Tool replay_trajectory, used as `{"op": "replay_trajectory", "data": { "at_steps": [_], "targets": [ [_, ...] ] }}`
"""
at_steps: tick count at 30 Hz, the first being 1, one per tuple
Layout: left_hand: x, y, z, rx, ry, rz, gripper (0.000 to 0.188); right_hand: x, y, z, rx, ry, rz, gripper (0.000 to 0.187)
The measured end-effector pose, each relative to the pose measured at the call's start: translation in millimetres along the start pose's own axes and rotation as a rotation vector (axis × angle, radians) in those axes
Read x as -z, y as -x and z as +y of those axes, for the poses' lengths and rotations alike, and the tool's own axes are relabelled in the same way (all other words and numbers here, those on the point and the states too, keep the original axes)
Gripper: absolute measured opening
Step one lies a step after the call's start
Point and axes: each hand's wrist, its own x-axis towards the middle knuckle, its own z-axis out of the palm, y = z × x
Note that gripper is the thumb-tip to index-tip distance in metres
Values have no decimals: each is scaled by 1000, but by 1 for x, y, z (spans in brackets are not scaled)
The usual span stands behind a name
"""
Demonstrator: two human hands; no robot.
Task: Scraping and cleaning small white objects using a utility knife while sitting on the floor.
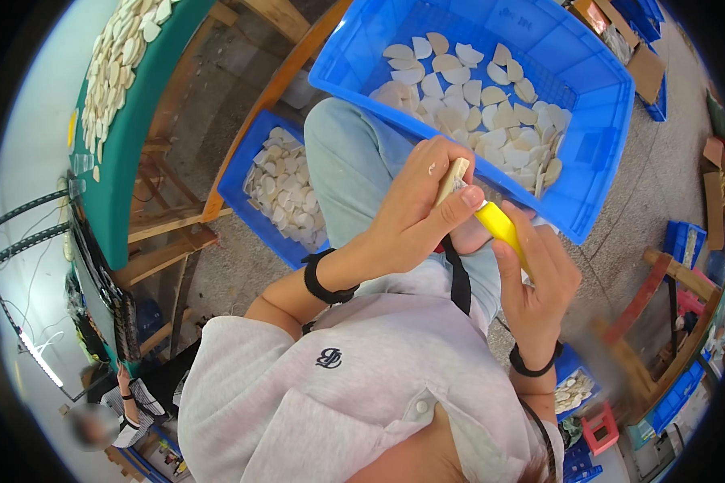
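Pale curved piece [453,179] sits pinched in the left hand [415,217], fingers curled tight, just above the knee. Right hand [540,278] grips a yellow-handled tool [501,227] against it, over the big blue crate [596,105].

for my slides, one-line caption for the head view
Left hand holds a pale piece; right hand works it with a yellow-handled tool over a blue crate.

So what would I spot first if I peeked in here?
Probably the person's hands in the middle: the left hand pinches a small pale flat piece while the right hand holds a yellow-handled tool against it. Just above sits a big blue plastic crate full of pale rounded pieces.
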Motion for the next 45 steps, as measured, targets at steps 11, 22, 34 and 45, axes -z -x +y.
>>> {"op": "replay_trajectory", "data": {
  "at_steps": [11, 22, 34, 45],
  "targets": [
    [-1, 2, 5, 196, 203, 0, 23, -11, -1, -2, -98, -7, 128, 30],
    [-1, -2, 5, 434, 872, -113, 33, -3, -1, -11, -288, -237, 128, 29],
    [-1, 0, 8, 325, 295, -74, 26, -1, -1, -4, -40, -130, 43, 33],
    [-1, 2, 5, 244, 168, -83, 25, 1, 1, -1, -28, -43, 20, 32]
  ]
}}
